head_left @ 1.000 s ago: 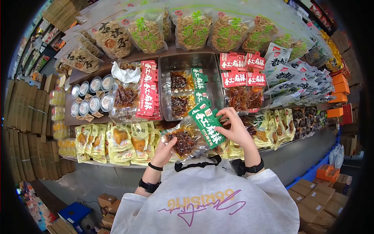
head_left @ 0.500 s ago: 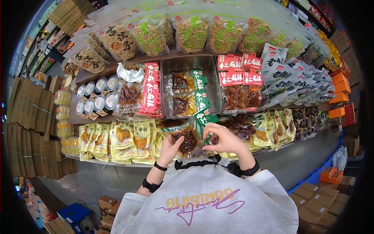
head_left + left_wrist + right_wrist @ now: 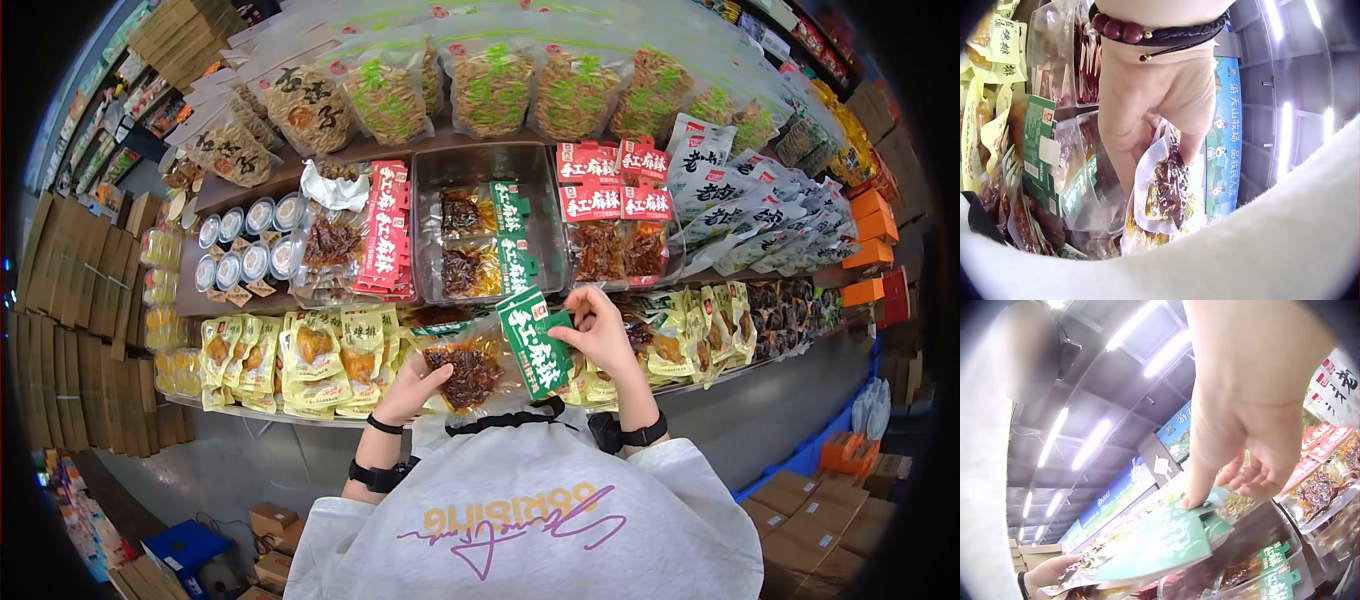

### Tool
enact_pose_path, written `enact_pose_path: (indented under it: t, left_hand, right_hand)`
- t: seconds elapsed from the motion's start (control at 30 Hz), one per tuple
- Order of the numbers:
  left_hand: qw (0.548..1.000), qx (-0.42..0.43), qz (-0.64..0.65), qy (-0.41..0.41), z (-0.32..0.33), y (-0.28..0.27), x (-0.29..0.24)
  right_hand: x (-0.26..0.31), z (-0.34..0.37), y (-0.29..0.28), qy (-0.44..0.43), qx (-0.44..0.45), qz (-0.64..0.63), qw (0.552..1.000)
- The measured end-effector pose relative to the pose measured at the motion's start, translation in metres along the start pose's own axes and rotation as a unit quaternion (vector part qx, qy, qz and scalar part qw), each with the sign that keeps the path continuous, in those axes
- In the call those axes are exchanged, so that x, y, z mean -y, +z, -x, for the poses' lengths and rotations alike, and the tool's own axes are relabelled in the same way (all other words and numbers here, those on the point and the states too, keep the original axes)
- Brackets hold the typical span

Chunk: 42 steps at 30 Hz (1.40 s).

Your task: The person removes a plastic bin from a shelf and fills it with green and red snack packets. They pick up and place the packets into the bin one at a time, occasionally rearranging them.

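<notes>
A clear packet of dark, glossy spicy food (image 3: 465,374) with a green header card (image 3: 533,340) is held between both hands over the front of the display. My left hand (image 3: 408,390) grips the packet's clear end, thumb on top and fingers beneath. In the left wrist view, the packet (image 3: 1166,190) shows between the thumb and fingers. On the card's right edge, my right hand (image 3: 603,335) pinches with thumb and fingers. The right wrist view shows the thumb on the pale-lit green card (image 3: 1160,540). Behind the hands, a clear bin (image 3: 553,215) contains similar green-card packets (image 3: 465,272).
Red-card packets (image 3: 385,230) fill the bins on either side. Yellow pouches (image 3: 310,350) line the front row, and tall bags (image 3: 490,85) stand along the back. Lidded tubs (image 3: 230,270) sit at left; silvery bags (image 3: 760,205) lean at right.
Half a second ago the right hand was lower, curled in front of the packet, with the card partly covered. Now it pinches the card's edge, and the card faces up in fuller view.
</notes>
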<state>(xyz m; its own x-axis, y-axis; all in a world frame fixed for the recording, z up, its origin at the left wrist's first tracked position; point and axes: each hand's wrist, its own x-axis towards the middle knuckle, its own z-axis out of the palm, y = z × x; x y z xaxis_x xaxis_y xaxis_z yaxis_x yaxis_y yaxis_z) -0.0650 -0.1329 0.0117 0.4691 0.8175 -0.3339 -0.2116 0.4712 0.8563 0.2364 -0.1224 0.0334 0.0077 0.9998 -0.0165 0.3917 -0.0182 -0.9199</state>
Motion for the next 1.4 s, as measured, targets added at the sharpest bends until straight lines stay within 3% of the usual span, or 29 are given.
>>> enact_pose_path:
  t: [0.03,0.1,0.13,0.17,0.23,0.27,0.3,0.37,0.4,0.43,0.5,0.57,0.63,0.67,0.7,0.8,0.93,1.07,1.13,1.23,1.4]
  left_hand:
    - [1.0,-0.002,0.002,0.001,0.001,0.0,0.0]
    - [1.0,0.004,0.018,0.006,0.002,-0.002,0.0]
    - [1.0,0.027,0.009,-0.009,0.002,-0.005,-0.001]
    - [1.0,0.025,0.011,-0.008,0.001,-0.005,-0.002]
    - [0.996,-0.003,-0.004,-0.092,0.0,0.0,-0.005]
    - [0.992,-0.038,0.007,-0.124,-0.003,-0.003,0.003]
    - [0.991,-0.039,0.01,-0.124,-0.006,-0.003,0.01]
    - [0.99,-0.087,-0.113,-0.013,-0.016,0.001,0.026]
    - [0.984,-0.124,-0.125,0.038,-0.025,-0.003,0.042]
    - [0.984,-0.125,-0.124,0.039,-0.032,0.001,0.038]
    - [0.97,-0.138,-0.146,0.138,-0.058,0.004,0.025]
    - [0.898,-0.195,-0.286,0.271,-0.092,0.001,0.004]
    - [0.91,-0.232,-0.235,0.252,-0.113,0.012,-0.032]
    - [0.833,-0.244,-0.396,0.299,-0.118,0.01,-0.046]
    - [0.81,-0.25,-0.464,0.258,-0.121,0.006,-0.051]
    - [0.781,-0.252,-0.536,0.196,-0.117,-0.004,-0.045]
    - [0.834,-0.186,-0.484,0.191,-0.077,-0.008,-0.035]
    - [0.875,-0.212,-0.417,0.128,-0.035,-0.019,-0.024]
    - [0.874,-0.229,-0.41,0.123,-0.025,-0.028,-0.017]
    - [0.868,-0.25,-0.404,0.146,-0.024,-0.029,-0.02]
    - [0.867,-0.202,-0.414,0.189,-0.05,-0.021,-0.033]
  right_hand:
    - [0.0,0.002,0.0,-0.001,0.003,0.001,1.0]
    - [0.002,0.005,-0.001,0.031,0.091,-0.162,0.982]
    - [-0.008,0.002,-0.003,-0.032,0.173,-0.147,0.973]
    - [-0.009,0.003,-0.005,-0.031,0.177,-0.146,0.973]
    - [-0.008,0.007,-0.007,0.059,0.33,-0.124,0.934]
    - [-0.004,0.006,-0.006,0.045,0.321,-0.038,0.945]
    - [0.001,0.005,-0.004,0.046,0.323,-0.036,0.945]
    - [0.008,0.001,-0.001,0.161,0.304,-0.011,0.939]
    - [0.001,-0.001,0.001,0.116,0.277,0.002,0.954]
    - [-0.001,-0.006,0.001,0.126,0.251,-0.004,0.96]
    - [0.008,-0.022,-0.006,0.155,0.19,0.022,0.969]
    - [0.006,-0.045,-0.005,0.114,0.097,-0.034,0.988]
    - [0.014,-0.072,0.0,0.072,0.039,0.008,0.997]
    - [0.002,-0.088,0.007,0.021,0.0,0.064,0.998]
    - [-0.01,-0.102,0.014,-0.03,-0.038,0.12,0.992]
    - [-0.024,-0.13,0.04,0.014,-0.048,0.164,0.985]
    - [-0.053,-0.146,0.07,0.141,0.034,0.333,0.932]
    - [-0.056,-0.156,0.07,0.164,0.059,0.334,0.926]
    - [-0.058,-0.164,0.068,0.182,0.081,0.323,0.925]
    - [-0.041,-0.165,0.055,0.146,0.09,0.269,0.948]
    - [0.035,-0.151,0.041,0.029,0.07,0.274,0.959]
